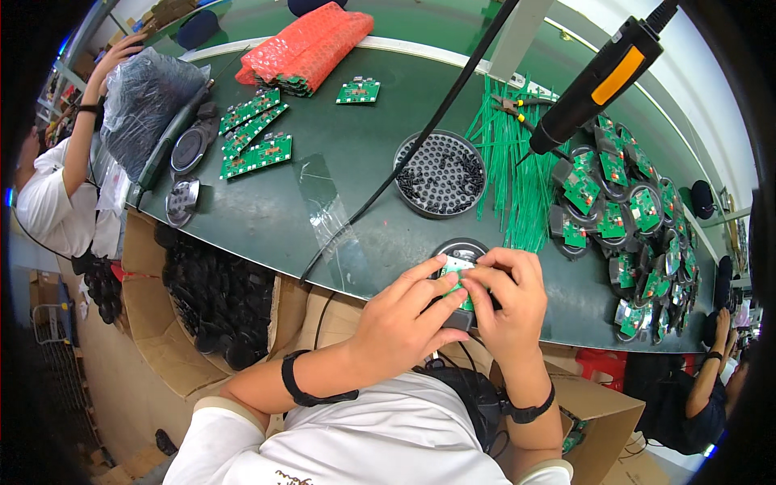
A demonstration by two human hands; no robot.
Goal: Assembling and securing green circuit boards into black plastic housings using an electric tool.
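Note:
At the table's near edge sits a black plastic housing (459,249) with a round end, and a small green circuit board (457,269) lies in or on it. My left hand (404,315) is closed on the board from the left, fingertips pressed to its face. From the right, my right hand (513,295) pinches the same board between thumb and fingers. The fingers hide most of the board and part of the housing. Just beyond my hands stands a round black dish (440,175) of small black screws.
A black and orange electric screwdriver (602,77) hangs at the right. Green ties (517,194) and pliers (517,109) lie below it, beside piled housings with boards (630,218). Loose boards (257,155) and red bubble wrap (307,47) lie left. A carton (153,323) holds black parts.

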